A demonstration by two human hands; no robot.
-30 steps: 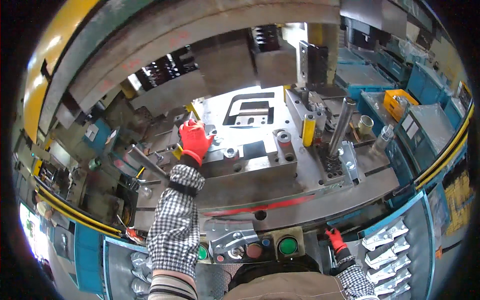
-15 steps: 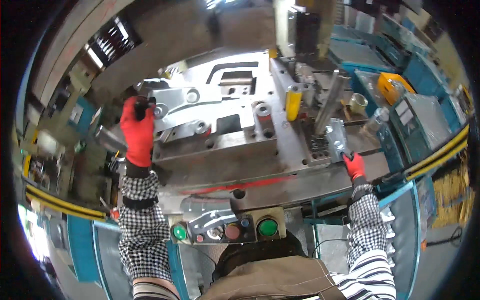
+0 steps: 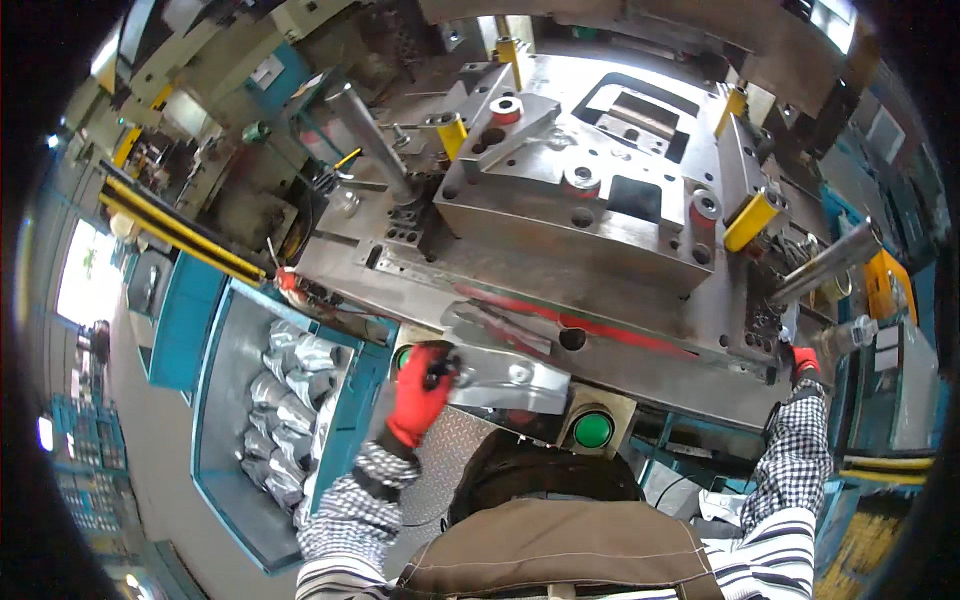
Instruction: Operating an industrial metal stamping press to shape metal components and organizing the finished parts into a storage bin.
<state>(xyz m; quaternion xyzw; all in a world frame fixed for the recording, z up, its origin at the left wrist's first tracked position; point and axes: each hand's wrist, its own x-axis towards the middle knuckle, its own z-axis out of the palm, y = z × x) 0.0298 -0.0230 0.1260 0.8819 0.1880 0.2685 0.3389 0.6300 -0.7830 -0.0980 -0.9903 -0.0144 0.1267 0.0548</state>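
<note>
My left hand (image 3: 425, 393), in a red glove, is closed on one end of a stamped metal bracket (image 3: 520, 380). The bracket is above the button panel, close to my body, and covers part of it. At the far right, my right hand (image 3: 806, 366), also gloved in red, is by the foot of a steel post (image 3: 835, 262). Its fingers are closed at the edge of a small stamped metal part (image 3: 787, 328), mostly hidden there. Beyond both hands lies a steel die (image 3: 570, 225) with round studs and a rectangular opening.
A teal bin (image 3: 210, 440) with several formed metal pieces (image 3: 285, 410) stands at lower left. A green button (image 3: 593, 429) shows on the panel. Yellow cylinders (image 3: 752, 222) and another steel post (image 3: 370, 140) rise around the die. A yellow-black bar (image 3: 180, 235) runs at left.
My left hand has brought the bracket from the die back toward my body, over the panel. My right hand remains by the right post. The view has turned left, showing the bin.
</note>
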